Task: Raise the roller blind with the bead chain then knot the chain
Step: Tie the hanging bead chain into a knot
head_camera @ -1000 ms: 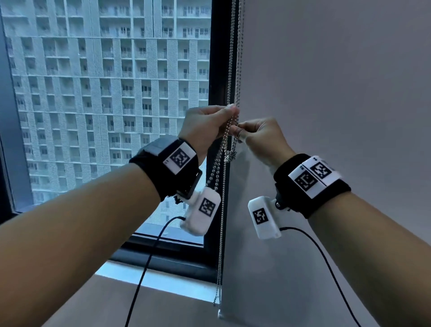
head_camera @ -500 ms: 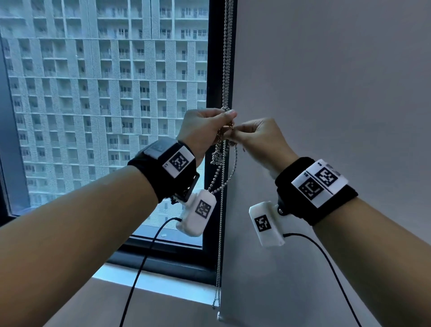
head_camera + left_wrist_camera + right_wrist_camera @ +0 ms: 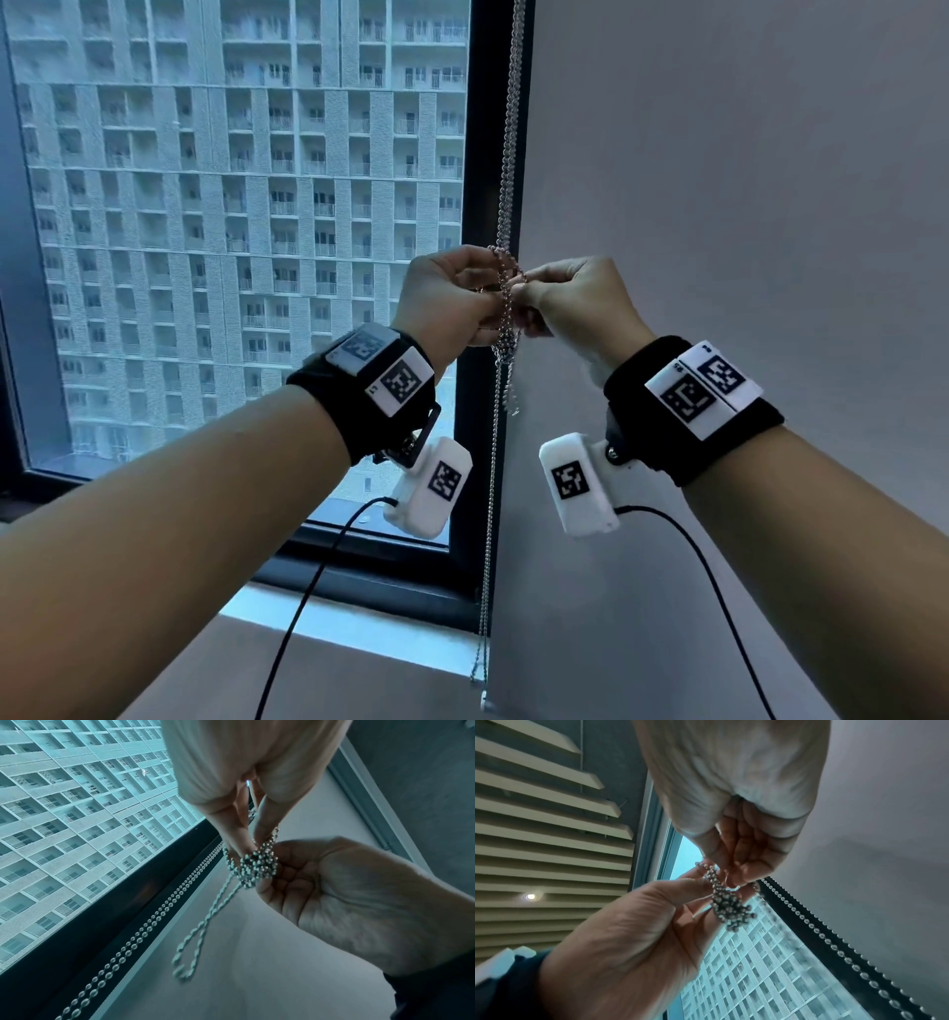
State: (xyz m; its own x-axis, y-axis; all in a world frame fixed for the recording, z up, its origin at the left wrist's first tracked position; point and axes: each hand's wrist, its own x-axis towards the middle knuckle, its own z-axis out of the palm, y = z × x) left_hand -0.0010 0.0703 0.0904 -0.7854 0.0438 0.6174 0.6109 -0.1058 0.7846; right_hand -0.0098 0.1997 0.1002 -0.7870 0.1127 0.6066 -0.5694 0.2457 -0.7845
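**Both hands on the chain, bundle bunched between them**

My left hand (image 3: 452,295) and my right hand (image 3: 577,298) are up at chest height, right in front of the dark window frame (image 3: 480,154), fingertips nearly meeting. Between them sits the bead chain (image 3: 506,154), which comes down from above in 2 strands along the frame and runs straight into my grip. My left fingers (image 3: 239,839) are curled and pinching a tight clump of beads (image 3: 257,866); my right fingers (image 3: 734,866) are curled too, pinching the same clump from the other side. From the left wrist view, a small free loop (image 3: 190,949) of chain dangles below the clump, blurred. In the head view a short end hangs just under my hands, and 1 long run of chain (image 3: 490,514) drops on down past the sill. Whether the clump is a finished knot, I cannot tell. To my right is the grey roller blind (image 3: 719,205), hanging down low beside the uncovered pane, with the apartment block (image 3: 231,205) outside.
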